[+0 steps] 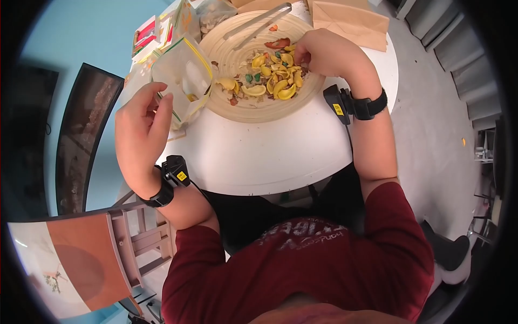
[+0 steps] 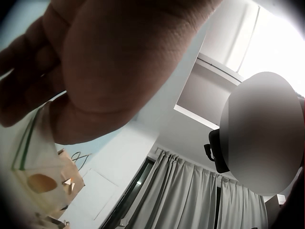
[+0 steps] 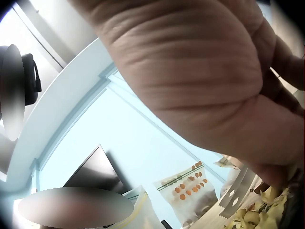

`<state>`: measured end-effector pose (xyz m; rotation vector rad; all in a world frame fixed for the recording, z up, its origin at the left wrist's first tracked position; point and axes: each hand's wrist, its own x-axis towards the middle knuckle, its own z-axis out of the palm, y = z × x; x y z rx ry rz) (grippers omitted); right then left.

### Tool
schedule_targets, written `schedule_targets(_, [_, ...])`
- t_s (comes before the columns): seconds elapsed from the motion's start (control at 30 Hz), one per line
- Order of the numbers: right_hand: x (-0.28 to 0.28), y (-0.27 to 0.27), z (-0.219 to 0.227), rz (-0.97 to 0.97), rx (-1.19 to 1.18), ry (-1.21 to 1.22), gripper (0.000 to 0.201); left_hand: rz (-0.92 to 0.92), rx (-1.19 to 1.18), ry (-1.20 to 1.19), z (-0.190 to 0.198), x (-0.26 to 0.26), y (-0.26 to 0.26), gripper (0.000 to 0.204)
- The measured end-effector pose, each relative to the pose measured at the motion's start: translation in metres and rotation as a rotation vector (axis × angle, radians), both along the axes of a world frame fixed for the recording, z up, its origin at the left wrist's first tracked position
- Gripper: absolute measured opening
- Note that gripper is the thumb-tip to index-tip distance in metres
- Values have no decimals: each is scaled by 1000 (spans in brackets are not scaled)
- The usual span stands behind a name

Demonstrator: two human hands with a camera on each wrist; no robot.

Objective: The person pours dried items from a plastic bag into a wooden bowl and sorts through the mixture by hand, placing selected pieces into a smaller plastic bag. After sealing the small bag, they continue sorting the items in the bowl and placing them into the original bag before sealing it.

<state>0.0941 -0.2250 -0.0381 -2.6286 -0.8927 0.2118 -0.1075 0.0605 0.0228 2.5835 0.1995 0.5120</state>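
A round shallow wooden tray [image 1: 229,108] holds a heap of yellow dried petal-like pieces [image 1: 285,89], mixed with brown flakes and a few green bits [image 1: 253,78]. At the heap's right side, my right hand [image 1: 337,56] reaches down with curled fingers; the thumb [image 3: 274,136] comes down at the pieces in the right wrist view. Its fingertips are hidden, so I cannot tell what they hold. My left hand [image 1: 141,127] pinches the edge of an open clear zip bag [image 1: 181,67] between thumb and fingers. The bag stands left of the tray, its mouth spread, with a little inside.
Metal tongs [image 1: 259,26] lie across the tray's far part, near a reddish-brown piece [image 1: 278,44]. Behind stand a filled clear bag [image 1: 215,16] and a brown paper bag [image 1: 350,24]. Red and white packaging [image 1: 144,38] is at back left. The white table [image 1: 259,156] curves toward my lap.
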Motion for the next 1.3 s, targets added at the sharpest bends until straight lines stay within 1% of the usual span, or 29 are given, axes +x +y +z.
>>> schedule_targets(0.13, [-1, 2, 1, 44, -14, 31, 30, -47, 7, -36, 0, 1, -4, 21])
schedule_targets(0.23, [0, 8, 1, 65, -61, 26, 26, -81, 17, -64, -1, 2, -10, 20])
schedule_targets(0.33, [1, 8, -4, 56, -24, 28, 20, -117, 18, -52, -2, 5, -15, 21])
schedule_targets(0.43, [1, 9, -4, 47, -37, -44, 15, -132, 38, -40, -3, 8, -19, 21])
schedule_targets(0.53, [-1, 8, -2, 22, 9, -20, 11, -144, 55, -50, -4, 9, -22, 21])
schedule_targets(0.63, [2, 6, -4, -1, 67, -62, 11, -145, 63, -55, -4, 10, -24, 22])
schedule_targets(0.73, [0, 3, 1, -8, 173, -2, 11, -142, 75, -64, -5, 10, -24, 22])
schedule_targets(0.83, [-5, 0, 8, 34, 62, 105, 16, -136, 76, -65, -4, 9, -26, 22])
schedule_targets(0.93, [-16, 2, 15, 56, -27, 83, 24, -133, 75, -64, -4, 8, -26, 22])
schedule_targets(1.03, [-18, 7, 11, 56, -78, 61, 31, -137, 71, -70, -5, 6, -25, 22])
schedule_targets(1.13, [-16, 12, -4, 44, -76, -38, 32, -145, 78, -80, -3, 5, -26, 21])
schedule_targets(1.3, [-15, 18, -3, 2, -106, -46, 31, -145, 79, -93, 1, 4, -25, 21])
